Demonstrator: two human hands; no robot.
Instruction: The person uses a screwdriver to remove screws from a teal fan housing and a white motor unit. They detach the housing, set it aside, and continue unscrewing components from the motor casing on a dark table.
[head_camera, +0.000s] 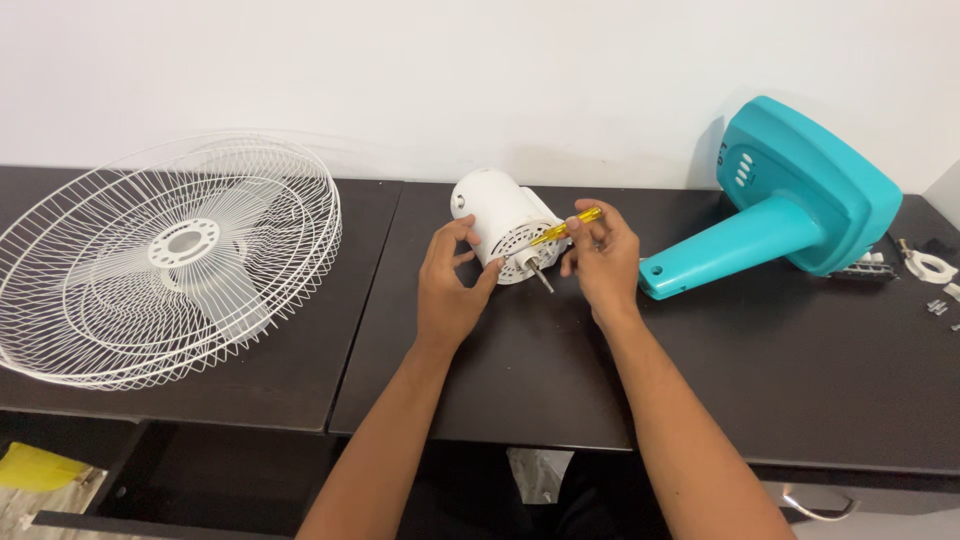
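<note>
A white fan motor housing (492, 212) lies on its side on the dark table (800, 380), its metal shaft (541, 276) pointing toward me. My left hand (450, 285) grips the housing's front rim from the left. My right hand (600, 258) holds a yellow-handled screwdriver (566, 228) with its tip against the vented front face of the housing.
A white wire fan guard (165, 260) with blades inside lies flat on the left. A teal fan stand and base (780, 210) lies at the right, with a white ring (932, 267) and small screws beside it. A drawer (90, 490) stands open at lower left.
</note>
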